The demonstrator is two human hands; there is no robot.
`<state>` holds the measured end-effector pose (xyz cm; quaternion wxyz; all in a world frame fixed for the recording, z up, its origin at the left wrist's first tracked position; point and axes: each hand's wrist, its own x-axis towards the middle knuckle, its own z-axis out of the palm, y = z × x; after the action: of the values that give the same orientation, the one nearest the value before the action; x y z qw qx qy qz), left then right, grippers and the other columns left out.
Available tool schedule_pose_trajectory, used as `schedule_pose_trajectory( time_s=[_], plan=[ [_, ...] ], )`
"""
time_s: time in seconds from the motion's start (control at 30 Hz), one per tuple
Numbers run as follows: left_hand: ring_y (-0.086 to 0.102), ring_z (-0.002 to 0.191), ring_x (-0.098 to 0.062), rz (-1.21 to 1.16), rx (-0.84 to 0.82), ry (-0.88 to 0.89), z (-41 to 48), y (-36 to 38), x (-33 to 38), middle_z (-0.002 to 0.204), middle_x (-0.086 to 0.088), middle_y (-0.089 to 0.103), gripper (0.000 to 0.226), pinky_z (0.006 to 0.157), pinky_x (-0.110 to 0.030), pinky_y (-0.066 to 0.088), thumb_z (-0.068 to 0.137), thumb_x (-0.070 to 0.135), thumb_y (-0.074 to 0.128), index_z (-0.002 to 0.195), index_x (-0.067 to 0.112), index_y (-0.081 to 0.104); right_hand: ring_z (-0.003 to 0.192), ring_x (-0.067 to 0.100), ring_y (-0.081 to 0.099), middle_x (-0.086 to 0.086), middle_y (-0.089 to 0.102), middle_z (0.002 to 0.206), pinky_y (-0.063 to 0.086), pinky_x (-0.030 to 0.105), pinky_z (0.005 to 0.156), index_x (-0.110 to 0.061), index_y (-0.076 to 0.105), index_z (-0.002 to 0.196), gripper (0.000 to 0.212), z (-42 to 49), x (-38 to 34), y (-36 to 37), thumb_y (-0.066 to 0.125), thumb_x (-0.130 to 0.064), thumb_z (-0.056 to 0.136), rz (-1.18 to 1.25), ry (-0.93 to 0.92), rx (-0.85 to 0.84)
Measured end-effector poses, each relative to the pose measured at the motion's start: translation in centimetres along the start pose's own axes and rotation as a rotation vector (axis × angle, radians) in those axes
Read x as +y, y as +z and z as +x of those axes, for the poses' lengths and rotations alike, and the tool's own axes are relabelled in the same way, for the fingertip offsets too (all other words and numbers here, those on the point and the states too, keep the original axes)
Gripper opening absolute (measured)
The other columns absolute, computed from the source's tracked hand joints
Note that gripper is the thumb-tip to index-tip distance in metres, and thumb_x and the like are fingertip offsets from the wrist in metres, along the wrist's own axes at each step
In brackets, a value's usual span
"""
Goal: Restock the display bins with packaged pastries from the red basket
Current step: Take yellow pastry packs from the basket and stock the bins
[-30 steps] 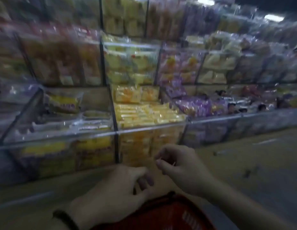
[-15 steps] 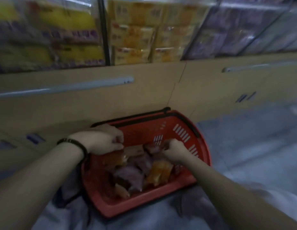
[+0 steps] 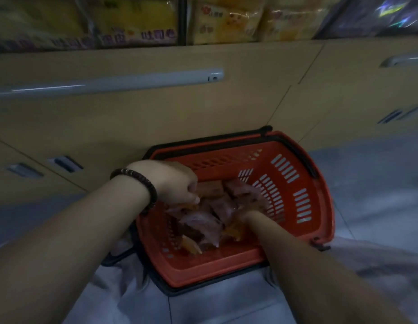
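The red basket [image 3: 217,270] sits on the floor between my knees, its black handles folded down. Inside lies a pile of packaged pastries [image 3: 203,220] in purple and orange wrappers. My left hand [image 3: 173,183], with a dark bead bracelet on the wrist, reaches into the basket's left side and its curled fingers pinch an orange packet [image 3: 189,206]. My right hand [image 3: 245,215] is pushed down into the pile on the right; the packets cover its fingers. The lower edge of the display bins [image 3: 226,19] with yellow packets shows along the top.
A beige cabinet front [image 3: 226,101] with a long silver handle bar [image 3: 110,83] stands right behind the basket. Small recessed pulls are set lower on its left and right. Grey floor tiles [image 3: 378,183] spread to the right, and my light trousers frame the basket.
My view dropped from the display bins to the basket on the floor. Both hands went down into the pastry pile, and the right hand has dug deeper since half a second ago.
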<state>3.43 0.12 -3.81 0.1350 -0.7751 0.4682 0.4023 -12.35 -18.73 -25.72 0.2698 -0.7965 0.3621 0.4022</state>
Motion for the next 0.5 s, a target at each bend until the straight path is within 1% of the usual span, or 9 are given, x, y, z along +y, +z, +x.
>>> schedule_pose_trajectory(
  time_s=[0.07, 0.1, 0.13, 0.2, 0.23, 0.3, 0.37, 0.43, 0.5],
  plan=[
    [0.062, 0.109, -0.023, 0.002, -0.017, -0.007, 0.0, -0.1, -0.1, 0.122, 0.002, 0.066, 0.042, 0.097, -0.043, 0.054, 0.102, 0.060, 0.050, 0.123, 0.028, 0.066, 0.152, 0.030, 0.037, 0.013, 0.039, 0.165, 0.031, 0.033, 0.116, -0.005, 0.038, 0.159, 0.054, -0.9, -0.6, -1.0, 0.042, -0.032, 0.112, 0.087, 0.016, 0.006],
    [0.062, 0.111, -0.023, 0.004, -0.027, -0.009, 0.0, -0.1, -0.2, 0.124, 0.003, 0.065, 0.042, 0.098, -0.044, 0.054, 0.102, 0.060, 0.050, 0.126, 0.029, 0.064, 0.154, 0.027, 0.032, 0.012, 0.032, 0.168, 0.026, 0.030, 0.117, -0.006, 0.030, 0.161, 0.053, -1.2, -0.6, -1.5, 0.037, -0.030, 0.114, 0.149, 0.013, 0.001],
    [0.061, 0.113, -0.022, 0.007, -0.027, -0.006, 0.0, -0.2, -0.2, 0.127, 0.003, 0.064, 0.043, 0.099, -0.044, 0.053, 0.102, 0.060, 0.050, 0.129, 0.029, 0.062, 0.154, 0.026, 0.033, 0.012, 0.031, 0.168, 0.026, 0.028, 0.116, -0.007, 0.027, 0.162, 0.053, -1.6, -0.7, -1.6, 0.037, -0.028, 0.115, 0.208, 0.034, -0.029],
    [0.061, 0.117, -0.023, 0.010, -0.017, -0.008, 0.2, -0.4, -0.2, 0.132, 0.001, 0.063, 0.047, 0.101, -0.044, 0.053, 0.102, 0.061, 0.050, 0.135, 0.029, 0.060, 0.146, 0.030, 0.045, 0.014, 0.045, 0.159, 0.038, 0.034, 0.113, -0.006, 0.038, 0.157, 0.053, -2.3, -0.7, -1.6, 0.050, -0.028, 0.110, 0.363, 0.079, -0.045],
    [0.061, 0.118, -0.023, 0.009, -0.017, -0.011, 0.4, -0.5, -0.2, 0.135, 0.000, 0.062, 0.049, 0.101, -0.043, 0.053, 0.102, 0.061, 0.050, 0.137, 0.028, 0.059, 0.138, 0.033, 0.053, 0.015, 0.054, 0.149, 0.047, 0.039, 0.109, -0.008, 0.048, 0.151, 0.053, -1.8, -0.3, -1.4, 0.061, -0.031, 0.105, 0.461, 0.124, -0.031],
    [0.060, 0.117, -0.021, -0.009, -0.025, -0.019, 0.3, -0.8, 0.0, 0.140, 0.001, 0.057, 0.052, 0.095, -0.038, 0.055, 0.103, 0.061, 0.049, 0.143, 0.029, 0.054, 0.122, 0.036, 0.064, 0.015, 0.065, 0.128, 0.056, 0.046, 0.096, -0.016, 0.059, 0.133, 0.046, -1.3, -0.2, -1.0, 0.076, -0.035, 0.094, 0.645, 0.193, 0.004],
    [0.059, 0.118, -0.020, -0.023, -0.022, -0.027, 0.2, -0.9, 0.2, 0.144, 0.002, 0.055, 0.054, 0.093, -0.036, 0.056, 0.103, 0.061, 0.049, 0.147, 0.030, 0.051, 0.115, 0.037, 0.068, 0.018, 0.069, 0.122, 0.057, 0.050, 0.098, -0.013, 0.063, 0.126, 0.042, -0.3, 0.1, -0.6, 0.077, -0.032, 0.093, 0.697, 0.179, -0.015],
    [0.059, 0.114, -0.019, -0.027, -0.015, -0.030, 0.3, -0.8, 0.2, 0.145, 0.002, 0.055, 0.053, 0.088, -0.034, 0.057, 0.103, 0.061, 0.050, 0.146, 0.030, 0.052, 0.106, 0.035, 0.069, 0.018, 0.070, 0.110, 0.056, 0.048, 0.097, -0.008, 0.063, 0.115, 0.031, -1.3, -0.3, -1.1, 0.074, -0.030, 0.095, 0.682, 0.174, -0.086],
    [0.060, 0.111, -0.019, -0.031, -0.033, -0.033, 0.3, -0.6, 0.4, 0.144, 0.001, 0.055, 0.053, 0.084, -0.032, 0.057, 0.103, 0.060, 0.050, 0.146, 0.029, 0.052, 0.089, 0.028, 0.064, 0.013, 0.065, 0.097, 0.052, 0.042, 0.084, -0.006, 0.061, 0.107, 0.020, -1.5, -0.3, -1.4, 0.065, -0.025, 0.102, 0.616, 0.149, -0.122]
  ],
)
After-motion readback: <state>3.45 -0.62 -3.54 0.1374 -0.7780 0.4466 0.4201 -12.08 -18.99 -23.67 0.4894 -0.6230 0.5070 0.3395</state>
